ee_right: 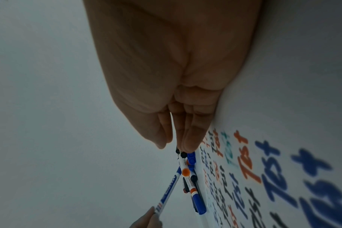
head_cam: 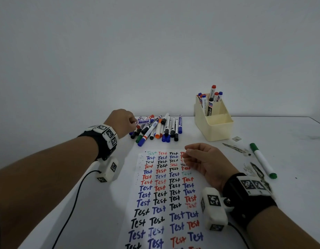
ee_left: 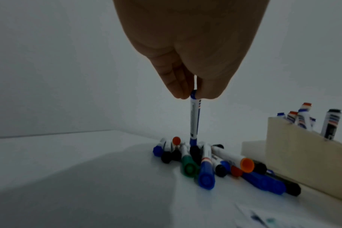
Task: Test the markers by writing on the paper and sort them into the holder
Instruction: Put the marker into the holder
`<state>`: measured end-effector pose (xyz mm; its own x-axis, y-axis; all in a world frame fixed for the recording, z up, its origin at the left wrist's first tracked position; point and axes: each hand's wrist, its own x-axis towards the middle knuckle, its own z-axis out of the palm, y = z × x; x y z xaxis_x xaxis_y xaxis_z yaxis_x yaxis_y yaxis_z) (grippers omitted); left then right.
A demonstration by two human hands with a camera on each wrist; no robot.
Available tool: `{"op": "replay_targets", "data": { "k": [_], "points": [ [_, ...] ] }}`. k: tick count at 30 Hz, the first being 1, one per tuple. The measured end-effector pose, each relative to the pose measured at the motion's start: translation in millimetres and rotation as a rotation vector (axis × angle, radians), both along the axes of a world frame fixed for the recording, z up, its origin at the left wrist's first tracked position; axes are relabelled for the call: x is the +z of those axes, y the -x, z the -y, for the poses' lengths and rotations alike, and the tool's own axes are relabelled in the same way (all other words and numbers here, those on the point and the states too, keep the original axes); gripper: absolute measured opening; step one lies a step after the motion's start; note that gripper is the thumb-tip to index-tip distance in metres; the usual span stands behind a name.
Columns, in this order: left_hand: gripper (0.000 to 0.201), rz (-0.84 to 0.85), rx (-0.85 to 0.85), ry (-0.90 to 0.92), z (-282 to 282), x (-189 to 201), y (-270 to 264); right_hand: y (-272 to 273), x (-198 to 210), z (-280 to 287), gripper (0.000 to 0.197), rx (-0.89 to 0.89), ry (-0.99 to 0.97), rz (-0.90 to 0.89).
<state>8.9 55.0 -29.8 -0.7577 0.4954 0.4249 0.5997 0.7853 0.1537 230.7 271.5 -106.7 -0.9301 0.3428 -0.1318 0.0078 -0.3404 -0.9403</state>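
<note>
My left hand (head_cam: 135,123) pinches the end of a blue-capped white marker (head_cam: 144,121) at the left side of the marker pile (head_cam: 161,130). In the left wrist view the fingertips (ee_left: 178,92) hold this marker (ee_left: 194,120) by its end, its far end still touching the pile (ee_left: 215,163). My right hand (head_cam: 187,155) rests on the upper right of the paper (head_cam: 166,194), fingers loosely curled and holding nothing. The paper is covered in rows of "Test" in several colours. The cream holder (head_cam: 218,132) stands at the back right with several markers upright in its rear compartment.
A green marker (head_cam: 262,159) lies alone on the table to the right of the paper. Dark ink smears (head_cam: 234,148) mark the table near it. A black cable (head_cam: 72,203) runs from the left wrist camera. The wall stands just behind the pile.
</note>
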Motion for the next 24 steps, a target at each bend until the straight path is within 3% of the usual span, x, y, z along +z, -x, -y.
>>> {"op": "replay_targets", "data": {
  "k": [8,12,17,24],
  "points": [
    [0.018,-0.122,-0.141,-0.166,13,40,-23,-2,1,1,0.021,-0.004,0.015,-0.02],
    [0.016,-0.023,-0.285,-0.263,10,54,-54,-5,4,3,0.034,-0.003,0.006,-0.067],
    [0.017,0.124,-0.456,-0.225,-12,56,-95,-6,4,3,0.049,0.032,-0.09,-0.105],
    [0.016,0.184,-0.61,-0.2,-47,47,-132,-4,0,3,0.028,0.033,-0.156,-0.089]
  ]
}}
